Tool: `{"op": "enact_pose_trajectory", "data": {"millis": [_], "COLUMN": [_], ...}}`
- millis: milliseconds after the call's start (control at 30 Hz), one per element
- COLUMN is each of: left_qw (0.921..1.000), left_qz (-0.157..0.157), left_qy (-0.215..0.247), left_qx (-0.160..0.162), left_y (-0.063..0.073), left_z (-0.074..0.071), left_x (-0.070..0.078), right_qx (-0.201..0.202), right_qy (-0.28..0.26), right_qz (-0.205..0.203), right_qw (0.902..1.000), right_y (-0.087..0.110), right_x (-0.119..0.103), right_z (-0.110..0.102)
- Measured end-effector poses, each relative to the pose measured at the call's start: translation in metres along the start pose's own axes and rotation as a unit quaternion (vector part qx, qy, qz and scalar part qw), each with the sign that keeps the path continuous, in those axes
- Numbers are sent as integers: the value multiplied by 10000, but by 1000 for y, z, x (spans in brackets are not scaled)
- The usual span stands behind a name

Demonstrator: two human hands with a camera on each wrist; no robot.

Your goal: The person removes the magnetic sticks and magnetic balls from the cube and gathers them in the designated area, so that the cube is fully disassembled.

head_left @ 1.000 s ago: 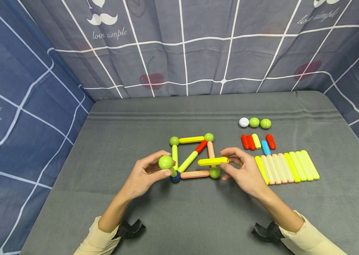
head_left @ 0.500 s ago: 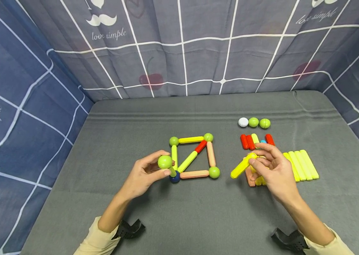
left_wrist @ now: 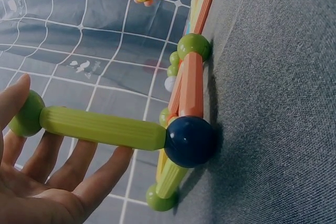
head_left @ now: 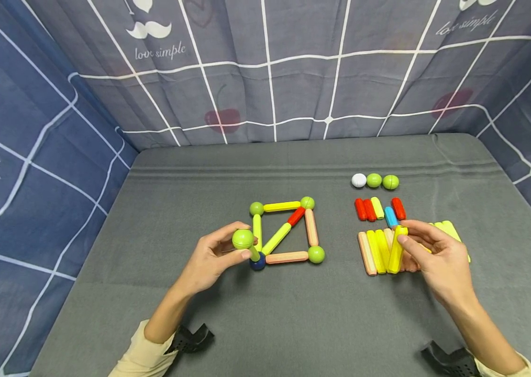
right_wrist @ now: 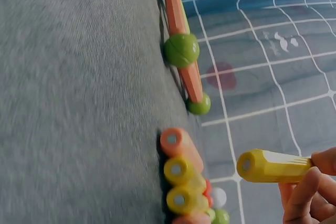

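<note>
My left hand (head_left: 220,256) holds an upright light green rod (left_wrist: 105,127), thumb at the green ball (head_left: 243,239) on its top end. The rod's lower end joins a dark blue ball (head_left: 257,261), a corner of a flat four-sided frame of rods and green balls. A green-and-red diagonal (head_left: 277,239) crosses that frame. At the right, my right hand (head_left: 440,256) pinches a bright yellow rod (head_left: 396,251) by one end, raised over a row of long rods (head_left: 367,254). The hand hides part of the row.
Behind the row lie short red rods (head_left: 369,210), a short light green rod (head_left: 377,208) and a short blue rod (head_left: 390,216). Farther back sit a white ball (head_left: 358,180) and two green balls (head_left: 374,180). Grey cloth covers the table (head_left: 190,183); patterned curtains (head_left: 294,89) stand behind.
My right hand has carried the yellow rod from above the frame rightward to the row. Pink and yellow rods now lie at the row's left end. My left hand stays in place.
</note>
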State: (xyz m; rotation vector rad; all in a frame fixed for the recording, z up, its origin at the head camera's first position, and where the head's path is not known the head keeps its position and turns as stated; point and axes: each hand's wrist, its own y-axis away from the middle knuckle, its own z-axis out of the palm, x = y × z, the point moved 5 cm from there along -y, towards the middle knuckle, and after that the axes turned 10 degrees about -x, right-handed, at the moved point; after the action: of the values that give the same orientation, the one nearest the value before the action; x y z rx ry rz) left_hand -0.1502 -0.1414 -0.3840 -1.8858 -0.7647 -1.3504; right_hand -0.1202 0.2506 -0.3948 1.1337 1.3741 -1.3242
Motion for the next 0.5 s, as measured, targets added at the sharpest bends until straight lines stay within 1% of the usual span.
{"op": "enact_pose_trajectory", "data": {"millis": [67, 100, 200, 300, 467, 500], "left_qw": [10000, 10000, 10000, 10000, 10000, 10000], "left_qz": [-20, -31, -46, -26, 13, 17], "left_qy": [-2, -2, 30, 50, 30, 31], "left_qx": [4, 5, -1, -1, 20, 27], "left_y": [0, 0, 0, 0, 0, 0], "left_z": [0, 0, 0, 0, -1, -1], "left_x": [0, 0, -1, 0, 0, 0], "right_qx": [65, 128, 371, 568, 789, 843], "right_qy": [225, 448, 1063, 1414, 749, 695], "right_qz": [-29, -30, 57, 137, 200, 252], "right_qw": [9997, 9989, 9936, 9882, 9939, 9937], "right_y": [1, 1, 1, 1, 0, -1], "right_x": [-1, -1, -2, -2, -1, -1], "right_z": [-5, -8, -18, -30, -57, -63]}}
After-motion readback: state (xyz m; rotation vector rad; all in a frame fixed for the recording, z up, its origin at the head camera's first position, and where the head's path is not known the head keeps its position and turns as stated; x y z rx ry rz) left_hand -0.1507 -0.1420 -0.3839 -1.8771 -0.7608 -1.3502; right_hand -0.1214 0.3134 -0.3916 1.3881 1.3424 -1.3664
